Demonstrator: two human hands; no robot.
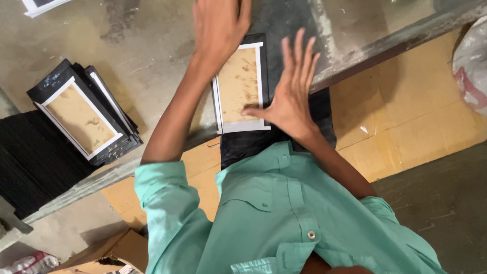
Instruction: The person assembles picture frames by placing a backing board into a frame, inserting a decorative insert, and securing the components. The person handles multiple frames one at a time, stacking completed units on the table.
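Both our hands lie flat and wide, holding nothing: left hand (pixel 219 28) at the far end of the framed board (pixel 240 83), right hand (pixel 291 99) on its near corner, long axis running away from us along the desk (pixel 152 61)

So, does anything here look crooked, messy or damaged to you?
Mostly the stack of frames on the left: it is fanned out and tilted, not squared up. The frame under the right hand lies fairly straight. The table looks stained.
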